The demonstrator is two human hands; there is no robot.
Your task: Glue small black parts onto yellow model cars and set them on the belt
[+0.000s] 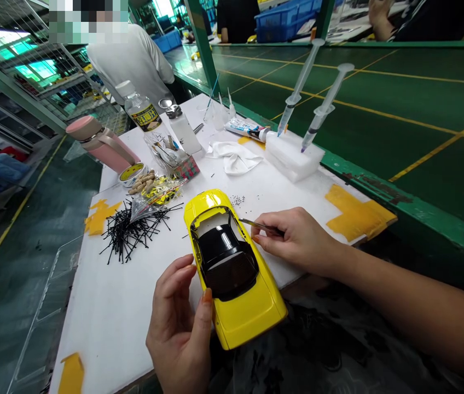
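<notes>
A yellow model car body (252,312) with a black roof lies tilted at the front edge of the white table (121,312). My left hand (183,323) holds its left side, the thumb against the yellow edge and the fingers curled beside it. In my right hand (293,238), thumb and fingers pinch a thin dark metal tool (262,226), whose tip points at the car's right window edge. Tiny black specks (238,201) are scattered just beyond the car. To its left is a pile of thin black sticks (127,232).
Behind the pile stand a pink flask (106,148), a labelled bottle (144,112), a pump bottle (185,131) and a bag of yellow parts (160,191). Two syringes (322,112) stand in a white foam block (293,156), near a white cloth (236,157). A person (129,60) is beyond the table.
</notes>
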